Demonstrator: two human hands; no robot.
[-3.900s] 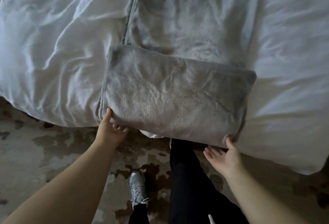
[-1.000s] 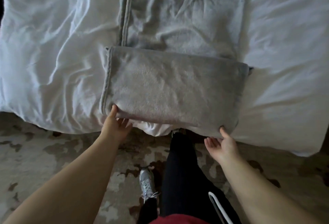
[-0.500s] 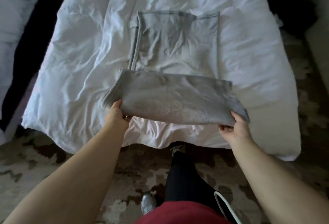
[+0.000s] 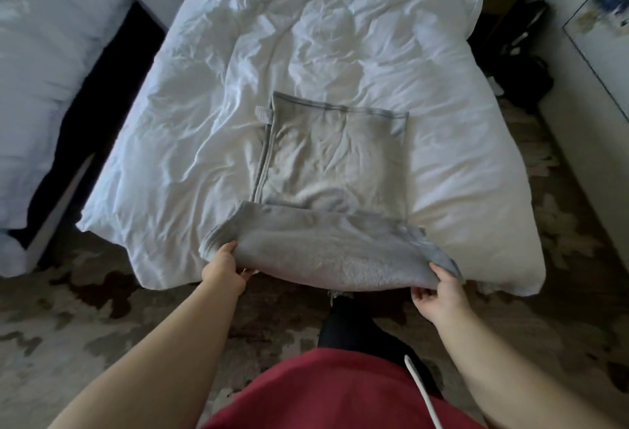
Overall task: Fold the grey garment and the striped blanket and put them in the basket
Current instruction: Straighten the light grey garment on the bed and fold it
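Now that left hand [image 4: 223, 272] and right hand [image 4: 439, 295] have lifted the grey garment [image 4: 326, 251], fingers pinching its lower edge, another fold's likely. Not done yet.

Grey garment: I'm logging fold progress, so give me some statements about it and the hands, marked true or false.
1. The left hand and the right hand both grip the near folded edge of the grey garment. True.
2. The garment's far part lies flat on the white duvet. True.
3. The garment sits in a basket. False: it is on the duvet; no basket shows.
4. A striped blanket lies beside it. False: none is in view.
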